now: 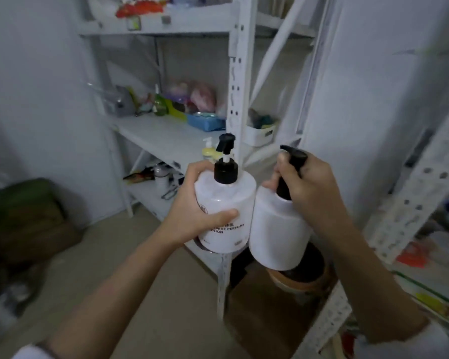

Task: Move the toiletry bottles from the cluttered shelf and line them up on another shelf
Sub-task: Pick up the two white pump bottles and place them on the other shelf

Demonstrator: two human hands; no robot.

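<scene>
My left hand (192, 213) grips the side of a white pump bottle with a black pump and printed label (226, 198). Beside it, touching, hangs a second white pump bottle (278, 234), held by its black neck and pump in my right hand (309, 187). Both bottles are upright in the air in front of a white metal rack. On the middle shelf (161, 136) behind them stands a small yellow pump bottle (210, 151), partly hidden by the left bottle's pump.
The middle shelf's back holds a green bottle (160, 104), a blue box (205, 121), bags and clutter. A white basket (261, 134) sits on the neighbouring rack. A perforated upright post (237, 81) stands just behind the bottles. A brown pot (303, 278) sits below; another rack stands at right.
</scene>
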